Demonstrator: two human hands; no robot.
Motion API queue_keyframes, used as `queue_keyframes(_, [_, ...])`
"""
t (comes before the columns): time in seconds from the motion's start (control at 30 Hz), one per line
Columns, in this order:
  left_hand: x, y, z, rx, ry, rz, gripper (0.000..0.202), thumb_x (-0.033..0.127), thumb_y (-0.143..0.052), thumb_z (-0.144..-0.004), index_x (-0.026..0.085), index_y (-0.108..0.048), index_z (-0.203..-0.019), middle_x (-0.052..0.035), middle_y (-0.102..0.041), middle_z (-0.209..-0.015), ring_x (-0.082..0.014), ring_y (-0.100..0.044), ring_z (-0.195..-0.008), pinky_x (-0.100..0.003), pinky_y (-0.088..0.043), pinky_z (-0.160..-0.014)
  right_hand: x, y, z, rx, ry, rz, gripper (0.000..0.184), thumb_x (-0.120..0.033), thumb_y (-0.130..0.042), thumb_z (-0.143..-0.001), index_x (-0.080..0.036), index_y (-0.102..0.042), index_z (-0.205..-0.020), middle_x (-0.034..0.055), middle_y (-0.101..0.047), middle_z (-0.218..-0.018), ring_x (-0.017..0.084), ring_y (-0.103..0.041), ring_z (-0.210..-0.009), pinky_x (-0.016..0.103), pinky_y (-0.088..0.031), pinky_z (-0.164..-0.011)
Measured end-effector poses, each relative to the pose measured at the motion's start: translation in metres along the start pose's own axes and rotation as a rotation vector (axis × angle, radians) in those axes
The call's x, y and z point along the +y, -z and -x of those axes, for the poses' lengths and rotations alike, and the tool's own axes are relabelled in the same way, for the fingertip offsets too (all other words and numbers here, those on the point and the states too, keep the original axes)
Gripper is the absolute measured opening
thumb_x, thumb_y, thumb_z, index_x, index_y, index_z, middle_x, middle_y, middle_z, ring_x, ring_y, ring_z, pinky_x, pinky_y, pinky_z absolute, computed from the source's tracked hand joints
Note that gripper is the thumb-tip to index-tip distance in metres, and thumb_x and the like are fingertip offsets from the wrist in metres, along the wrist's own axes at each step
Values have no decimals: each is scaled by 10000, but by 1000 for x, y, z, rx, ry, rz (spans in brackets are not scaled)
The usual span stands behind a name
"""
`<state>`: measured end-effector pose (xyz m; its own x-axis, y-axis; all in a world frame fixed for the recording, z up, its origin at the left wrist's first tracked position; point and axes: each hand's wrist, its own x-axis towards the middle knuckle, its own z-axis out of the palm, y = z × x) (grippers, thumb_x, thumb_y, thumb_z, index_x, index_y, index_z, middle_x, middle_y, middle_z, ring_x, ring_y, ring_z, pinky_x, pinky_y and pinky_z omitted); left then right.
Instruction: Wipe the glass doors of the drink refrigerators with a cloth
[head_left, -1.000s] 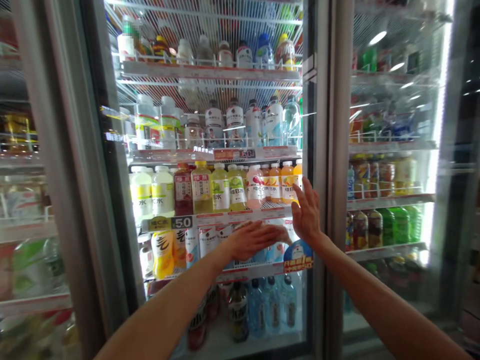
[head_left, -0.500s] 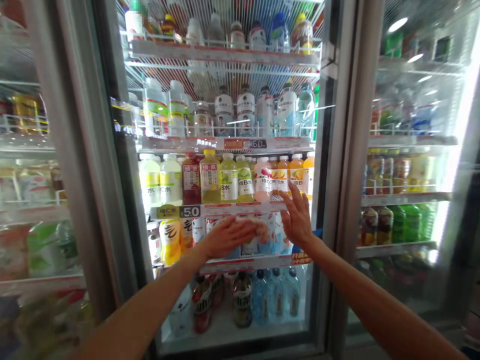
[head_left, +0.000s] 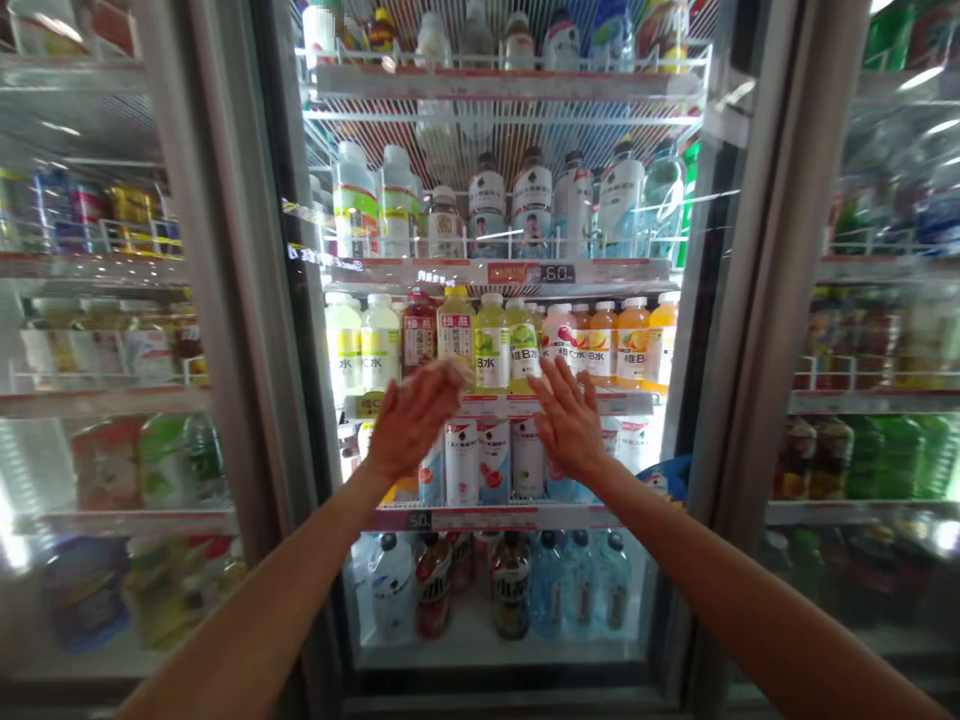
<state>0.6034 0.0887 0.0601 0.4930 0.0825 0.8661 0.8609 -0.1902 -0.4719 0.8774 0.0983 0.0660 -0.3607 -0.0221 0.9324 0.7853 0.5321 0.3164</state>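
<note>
Both hands are raised before a lit drinks fridge, palms toward the shelves. My left hand [head_left: 417, 418] is open, fingers stretched and slightly blurred, in front of the red-capped dark red bottle [head_left: 418, 330] and the yellow bottle [head_left: 455, 322]. My right hand [head_left: 568, 415] is also open, fingers spread, below the pink drink bottle [head_left: 559, 335] and beside the green drink bottle [head_left: 523, 345]. Neither holds anything. Streaks of reflected light lie across the fridge's glass door [head_left: 420, 250]. Whether a fingertip touches the glass, I cannot tell.
Orange drink bottles [head_left: 634, 340] stand at the right of the middle shelf. White-labelled bottles [head_left: 533, 205] line the shelf above. Blue water bottles [head_left: 581, 580] and dark bottles [head_left: 511, 585] are at the bottom. Metal door frames [head_left: 780, 250] flank this section, with more stocked fridges either side.
The view has shifted, so the shelves sit further right. My left hand has moved up and left, away from my right hand. My right hand is further left across the shelves.
</note>
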Motion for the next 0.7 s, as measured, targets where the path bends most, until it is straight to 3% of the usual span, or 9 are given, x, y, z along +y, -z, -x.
queue_keyframes(0.07, [-19,2,0,154,407,-34,550,276,-401,-911,246,-242,-1437,-68,-191,-1522,-210,-70,-1422,-480,-57,-1160,4,2,-2,11,-33,13,636,-222,-371,-910,-296,-75,-1468,18,-215,-1532,221,-170,-1415,508,-189,-1135])
queue_keyframes(0.13, [-19,3,7,237,574,-53,571,269,-388,-912,221,-200,-1449,-90,-141,-1529,-236,-51,-1422,-523,-84,-1148,4,2,-2,5,-26,10,644,-218,-374,-908,-298,-67,-1469,12,-181,-1542,222,-174,-1414,506,-197,-1135])
queue_keyframes(0.2, [-2,2,22,186,423,-64,587,238,-409,-901,242,-197,-1449,-79,-170,-1521,-219,-66,-1420,-502,-99,-1153,0,1,1,-1,2,-4,648,-216,-378,-906,-300,-68,-1468,10,-165,-1546,225,-184,-1411,504,-206,-1132])
queue_keyframes(0.27, [14,2,37,65,80,-54,599,209,-450,-883,290,-231,-1434,-48,-254,-1498,-180,-103,-1415,-445,-95,-1165,-6,0,5,-3,22,-16,644,-214,-381,-905,-301,-79,-1468,11,-167,-1545,227,-192,-1409,504,-208,-1131])
queue_keyframes(0.37, [11,6,48,-56,-216,-16,576,199,-462,-880,342,-281,-1408,-7,-353,-1458,-149,-144,-1406,-405,-93,-1169,-10,-1,7,-16,17,-26,643,-216,-393,-902,-313,-95,-1464,5,-166,-1546,226,-201,-1406,503,-200,-1134])
queue_keyframes(0.5, [-18,7,38,157,413,-109,568,230,-397,-908,237,-210,-1444,-101,-197,-1514,-207,-85,-1419,-482,-170,-1141,-2,3,7,0,-20,-26,641,-213,-384,-906,-328,-85,-1461,-4,-137,-1552,230,-184,-1411,511,-217,-1126])
queue_keyframes(0.57, [-12,4,35,226,552,-127,582,231,-402,-906,210,-193,-1449,-117,-150,-1521,-224,-45,-1422,-511,-156,-1135,-2,4,8,0,-24,-24,635,-214,-379,-907,-327,-88,-1460,-3,-135,-1552,229,-177,-1413,513,-221,-1124])
queue_keyframes(0.63, [11,0,36,133,307,-86,589,217,-436,-891,236,-224,-1441,-89,-190,-1514,-204,-43,-1423,-477,-108,-1154,-6,3,11,-19,-9,-32,628,-212,-381,-906,-321,-104,-1459,1,-140,-1551,228,-177,-1413,509,-215,-1127])
queue_keyframes(0.7, [33,-2,40,-20,-114,-22,575,205,-468,-876,284,-285,-1416,-32,-272,-1492,-149,-67,-1420,-404,-68,-1171,-13,2,15,-40,13,-47,621,-206,-382,-903,-313,-124,-1457,7,-148,-1550,225,-187,-1410,500,-216,-1129])
